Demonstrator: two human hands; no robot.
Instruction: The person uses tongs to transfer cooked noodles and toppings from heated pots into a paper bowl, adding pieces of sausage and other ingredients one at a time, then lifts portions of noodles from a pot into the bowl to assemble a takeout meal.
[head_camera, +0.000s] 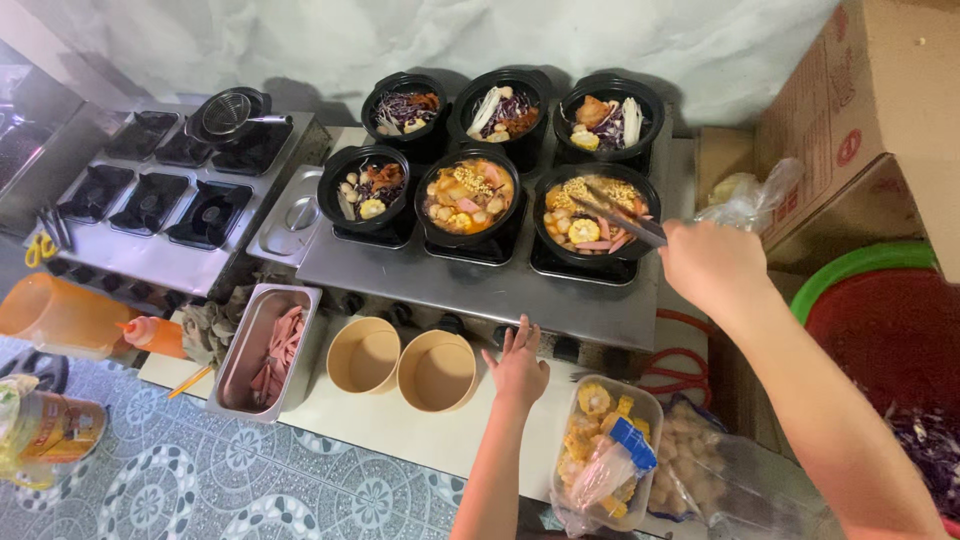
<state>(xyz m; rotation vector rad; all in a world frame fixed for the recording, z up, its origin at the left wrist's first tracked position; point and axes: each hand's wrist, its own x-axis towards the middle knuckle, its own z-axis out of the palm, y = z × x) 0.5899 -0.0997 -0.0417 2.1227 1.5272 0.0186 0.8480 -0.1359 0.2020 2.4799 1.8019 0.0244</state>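
Note:
My right hand grips metal tongs whose tips reach into the front right black pot, full of broth, noodles, corn and sausage strips. My left hand rests with its fingers spread on the front edge of the steel multi-burner stove, just right of two empty tan paper bowls. Several black pots of soup ingredients stand in two rows on the stove; the front middle pot holds orange broth.
A steel tray of sliced sausage lies left of the bowls. A plastic tub of corn pieces and bagged meatballs sit front right. A second stove stands left; cardboard boxes and a red basin are on the right.

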